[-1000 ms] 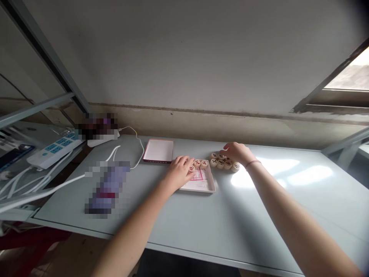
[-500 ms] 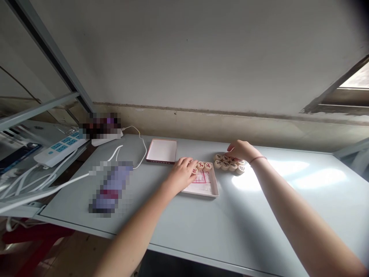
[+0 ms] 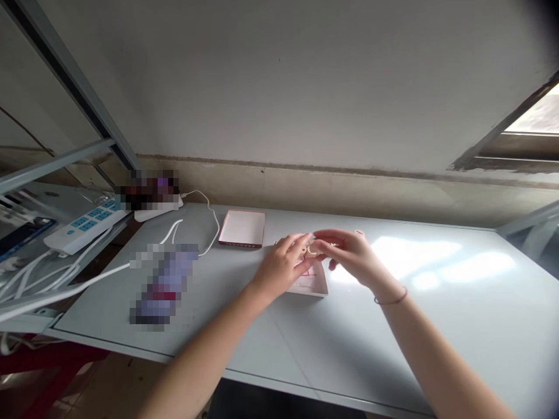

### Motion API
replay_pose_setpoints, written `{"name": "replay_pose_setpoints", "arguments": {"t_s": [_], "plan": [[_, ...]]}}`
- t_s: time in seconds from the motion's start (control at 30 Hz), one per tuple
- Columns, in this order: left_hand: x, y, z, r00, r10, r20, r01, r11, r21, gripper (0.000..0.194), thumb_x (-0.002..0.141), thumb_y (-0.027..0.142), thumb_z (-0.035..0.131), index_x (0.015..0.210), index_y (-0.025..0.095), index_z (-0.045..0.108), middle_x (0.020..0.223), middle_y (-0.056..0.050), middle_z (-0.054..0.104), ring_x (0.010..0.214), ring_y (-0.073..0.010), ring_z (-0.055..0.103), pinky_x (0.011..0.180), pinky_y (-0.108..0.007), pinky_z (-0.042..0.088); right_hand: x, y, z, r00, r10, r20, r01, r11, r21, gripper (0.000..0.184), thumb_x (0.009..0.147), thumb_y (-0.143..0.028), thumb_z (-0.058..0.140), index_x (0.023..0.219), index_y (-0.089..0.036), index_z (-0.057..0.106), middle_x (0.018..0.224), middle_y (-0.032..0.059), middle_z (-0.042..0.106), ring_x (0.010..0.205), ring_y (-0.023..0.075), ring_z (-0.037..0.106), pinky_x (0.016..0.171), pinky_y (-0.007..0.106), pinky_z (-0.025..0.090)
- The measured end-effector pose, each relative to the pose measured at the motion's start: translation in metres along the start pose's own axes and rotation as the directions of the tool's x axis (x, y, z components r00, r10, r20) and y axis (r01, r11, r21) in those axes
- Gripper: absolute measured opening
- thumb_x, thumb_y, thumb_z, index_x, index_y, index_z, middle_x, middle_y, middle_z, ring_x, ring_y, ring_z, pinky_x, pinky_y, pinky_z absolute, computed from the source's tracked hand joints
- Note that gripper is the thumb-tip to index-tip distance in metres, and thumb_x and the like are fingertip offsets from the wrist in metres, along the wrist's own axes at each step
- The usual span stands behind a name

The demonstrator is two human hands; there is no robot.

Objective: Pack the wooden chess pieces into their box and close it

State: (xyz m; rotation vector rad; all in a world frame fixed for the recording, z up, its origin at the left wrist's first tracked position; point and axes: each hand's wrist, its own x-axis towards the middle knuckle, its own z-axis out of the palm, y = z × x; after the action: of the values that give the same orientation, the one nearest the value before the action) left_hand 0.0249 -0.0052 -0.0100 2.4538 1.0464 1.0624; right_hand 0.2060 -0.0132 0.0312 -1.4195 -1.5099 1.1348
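Observation:
My left hand (image 3: 283,263) reaches over the open box tray (image 3: 315,286), its thumb and fingers curved around a pale round Chinese chess piece (image 3: 303,252). From the right, my right hand (image 3: 347,256) meets it above the tray, fingers pinched on another Chinese chess piece (image 3: 311,252). The two hands nearly touch and hide most of the pieces in the tray. Part of the tray's white floor with red lines shows below the fingers. Behind my right hand, a bit of one more piece (image 3: 358,233) peeks out on the table.
The box lid (image 3: 242,228) lies inside-up at the back of the grey table (image 3: 340,337). Left of it are a blurred-out purple object (image 3: 166,285), white cables and a power strip (image 3: 89,224). A wall runs along the rear edge.
My right hand has come left from the group of pieces on the table to the tray, carrying a piece. My left hand stays over the tray, slightly shifted.

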Motion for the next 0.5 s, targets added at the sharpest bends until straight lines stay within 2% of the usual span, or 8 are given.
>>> {"name": "replay_pose_setpoints", "arguments": {"t_s": [0.07,0.13,0.23,0.33,0.4,0.5], "plan": [[-0.001,0.002,0.002,1.0,-0.008,-0.005,0.008,0.998,-0.055,0.03,0.095,0.034,0.045,0.121,0.022,0.052,0.114,-0.007,0.062,0.101,-0.0182,0.062,0.088,-0.034,0.053,-0.009,0.005,0.012,1.0,-0.003,0.029,0.001,0.998,0.067,0.05,0.072,-0.053,0.067,0.103,-0.014,0.067,0.096,0.0122,0.07,0.071,0.0174,0.066,0.052,0.026,0.055],[-0.001,0.003,0.002,1.0,-0.023,0.011,0.023,0.995,-0.094,0.024,0.094,0.03,0.046,0.115,0.023,0.056,0.108,-0.005,0.063,0.096,-0.0161,0.063,0.085,-0.031,0.053,-0.013,0.01,0.017,1.0,0.017,0.008,-0.018,0.993,0.118,0.049,0.071,-0.053,0.068,0.102,-0.015,0.067,0.093,0.0108,0.07,0.072,0.0171,0.065,0.054,0.026,0.055],[-0.001,0.003,0.001,0.996,-0.043,0.077,0.052,0.992,-0.119,0.023,0.092,0.028,0.051,0.114,0.025,0.057,0.108,-0.002,0.064,0.095,-0.0152,0.063,0.085,-0.029,0.053,-0.016,0.014,0.019,0.999,0.034,-0.001,-0.033,0.987,0.159,0.048,0.07,-0.055,0.068,0.097,-0.016,0.068,0.083,0.008,0.07,0.07,0.0167,0.064,0.056,0.027,0.054],[0.0,0.001,-0.003,0.992,-0.041,0.118,0.056,0.991,-0.123,0.023,0.091,0.023,0.052,0.112,0.025,0.058,0.108,-0.002,0.063,0.095,-0.0148,0.063,0.086,-0.029,0.053,-0.017,0.016,0.017,0.999,0.051,0.0,-0.05,0.981,0.185,0.047,0.071,-0.056,0.067,0.096,-0.016,0.067,0.082,0.0076,0.069,0.07,0.0168,0.064,0.059,0.028,0.055],[0.002,-0.004,-0.008,0.996,-0.058,0.074,0.066,0.991,-0.113,0.019,0.09,0.019,0.052,0.107,0.024,0.06,0.108,-0.003,0.06,0.095,-0.0142,0.062,0.087,-0.028,0.052,-0.017,0.017,0.016,0.997,0.065,-0.033,-0.057,0.977,0.205,0.046,0.071,-0.055,0.067,0.096,-0.017,0.066,0.084,0.0079,0.069,0.07,0.017,0.065,0.061,0.03,0.056],[0.005,-0.012,-0.016,0.99,-0.129,-0.063,0.125,0.99,-0.064,0.012,0.085,0.014,0.054,0.092,0.02,0.061,0.106,-0.005,0.055,0.093,-0.0136,0.061,0.086,-0.027,0.051,-0.017,0.018,0.012,0.992,0.072,-0.099,-0.047,0.969,0.242,0.043,0.07,-0.054,0.069,0.092,-0.017,0.066,0.087,0.0082,0.069,0.071,0.017,0.066,0.063,0.031,0.056]]}}
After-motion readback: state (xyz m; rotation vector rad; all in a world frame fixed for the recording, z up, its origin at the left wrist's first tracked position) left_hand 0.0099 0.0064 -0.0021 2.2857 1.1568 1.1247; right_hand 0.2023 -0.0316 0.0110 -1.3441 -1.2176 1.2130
